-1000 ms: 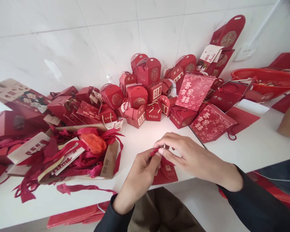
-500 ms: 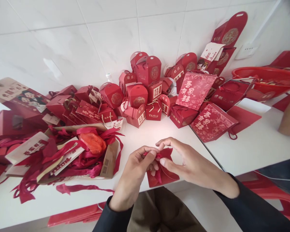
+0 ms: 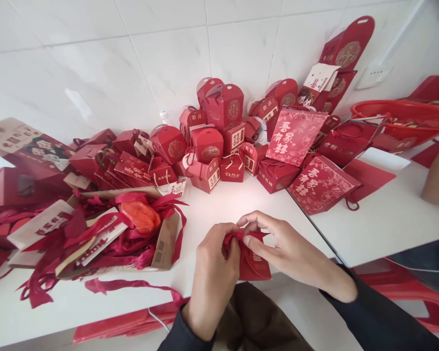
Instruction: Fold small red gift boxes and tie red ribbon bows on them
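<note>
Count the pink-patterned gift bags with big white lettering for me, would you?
2. One pink-patterned gift bag sits among the red gift boxes; a second bag lies nearer the right hand. Others may be hidden.

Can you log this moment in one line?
left hand: pinching red ribbon; right hand: at same ribbon; red box: beneath hands, on white table

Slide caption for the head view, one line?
Left hand pinching a red ribbon over a printed red package, right hand alongside, red gift boxes behind on a white table.
</note>
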Tool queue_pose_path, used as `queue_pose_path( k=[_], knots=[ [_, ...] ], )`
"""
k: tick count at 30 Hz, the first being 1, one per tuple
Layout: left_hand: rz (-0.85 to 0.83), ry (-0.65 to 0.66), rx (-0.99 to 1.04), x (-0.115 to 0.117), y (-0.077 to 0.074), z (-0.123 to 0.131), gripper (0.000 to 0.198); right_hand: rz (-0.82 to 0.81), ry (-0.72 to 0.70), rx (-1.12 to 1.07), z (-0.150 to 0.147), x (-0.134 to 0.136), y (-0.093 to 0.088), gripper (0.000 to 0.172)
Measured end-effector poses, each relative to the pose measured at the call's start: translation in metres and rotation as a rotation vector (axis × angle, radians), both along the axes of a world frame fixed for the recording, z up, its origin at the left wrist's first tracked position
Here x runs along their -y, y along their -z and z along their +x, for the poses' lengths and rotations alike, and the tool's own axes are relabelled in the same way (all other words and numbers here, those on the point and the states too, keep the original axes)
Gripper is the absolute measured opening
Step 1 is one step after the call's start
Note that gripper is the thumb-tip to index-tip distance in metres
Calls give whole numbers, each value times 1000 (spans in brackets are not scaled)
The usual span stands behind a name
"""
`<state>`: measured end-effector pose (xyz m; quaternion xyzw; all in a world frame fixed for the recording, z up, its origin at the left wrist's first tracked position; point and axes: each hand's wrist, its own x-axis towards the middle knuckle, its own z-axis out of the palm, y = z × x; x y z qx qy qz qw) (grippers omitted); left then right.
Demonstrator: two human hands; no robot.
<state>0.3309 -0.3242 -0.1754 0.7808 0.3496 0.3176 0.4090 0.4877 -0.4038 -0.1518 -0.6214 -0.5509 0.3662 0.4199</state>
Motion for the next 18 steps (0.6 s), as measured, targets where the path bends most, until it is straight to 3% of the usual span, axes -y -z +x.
queue_pose_path(
  k=[4,12,18],
  knots=[
    [159,-64,27,10,7,3,23,-29,26,-8,0,2,2,27],
    [297,-134,55,13,10,0,22,-25,14,31,0,1,1,18],
    [199,-213,112,16,19,-7,38,-57,31,35,1,3,-1,16]
  ],
)
